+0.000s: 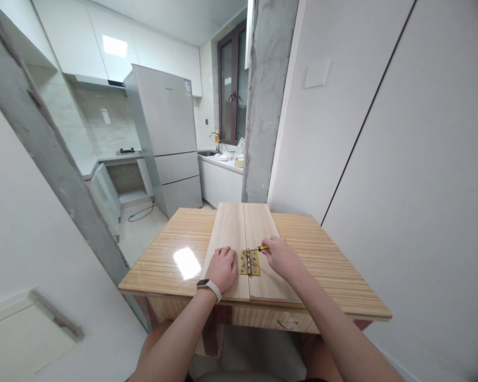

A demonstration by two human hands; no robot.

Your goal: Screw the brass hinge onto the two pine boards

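Two pale wooden boards lie side by side, the left board [228, 229] meeting the right board [261, 227] along a thin seam. Across that seam sits a brass hinge [249, 263], with several screws in its leaves. My right hand [282, 255] is closed around a yellow and black screwdriver [262, 248], held nearly level. Its shaft points left, and its tip is over the upper left part of the hinge; whether it touches a screw I cannot tell. My left hand [222, 268] rests palm down on the left board beside the hinge, holding nothing.
The boards lie on a striped wooden table [322, 265] with a drawer [276, 318] at its front. A white wall [402, 185] runs close along the right. Beyond the table stand a grey fridge [171, 122] and a sink counter [223, 178]. A cable [141, 214] lies on the floor.
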